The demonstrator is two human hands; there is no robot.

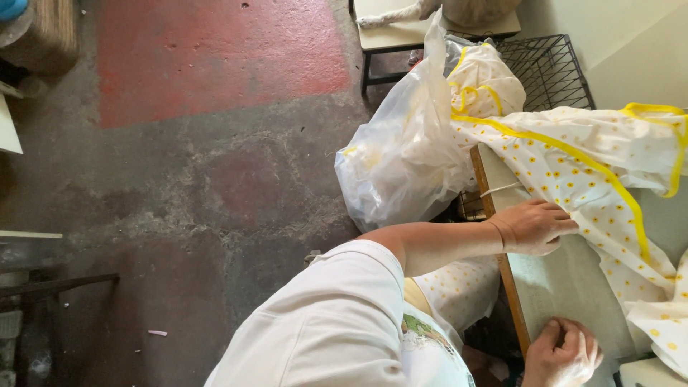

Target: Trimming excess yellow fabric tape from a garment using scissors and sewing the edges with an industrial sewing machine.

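My left hand (534, 226) lies on the edge of a white fabric (595, 168) printed with small yellow flowers and trimmed with a yellow band. Its fingers curl over the cloth on the sewing table (566, 287). My right hand (562, 352) rests lower on the same table top with its fingers curled into a fist, close to another fold of the dotted fabric (663, 322). Whether anything is inside that fist I cannot tell. My left arm in a white sleeve (330, 322) reaches across from the lower middle.
A clear plastic bag (401, 158) stuffed with more of the same cloth stands beside the table's wooden edge (494, 215). A black wire rack (548, 68) and a low bench (401, 32) are behind it. The concrete floor (201, 179) with a red patch spreads to the left.
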